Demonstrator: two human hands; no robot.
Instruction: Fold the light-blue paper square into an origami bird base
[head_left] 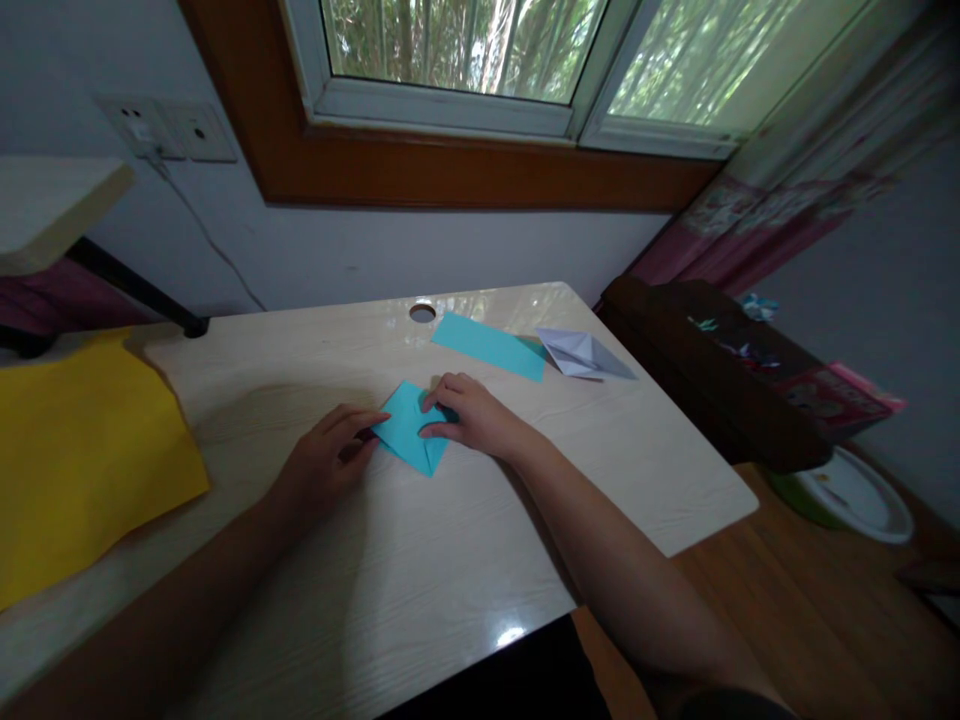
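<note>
"Where was the folded blue paper (pixel 409 430)?"
"On the near side of the blue strip (pixel 487 345), no clear long axis."
"Contact?"
"Left hand (pixel 326 450): fingers pinched its left corner. Right hand (pixel 476 412): fingers spread, touching its right side. Neither nearer."

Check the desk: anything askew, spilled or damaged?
Nothing looks spilled. Mildly odd: the yellow sheet at far left has a wavy edge, so it may not lie flat, and the pale folded paper sits askew by the right end of the turquoise strip. The folded turquoise paper shows no obvious damage.
</note>
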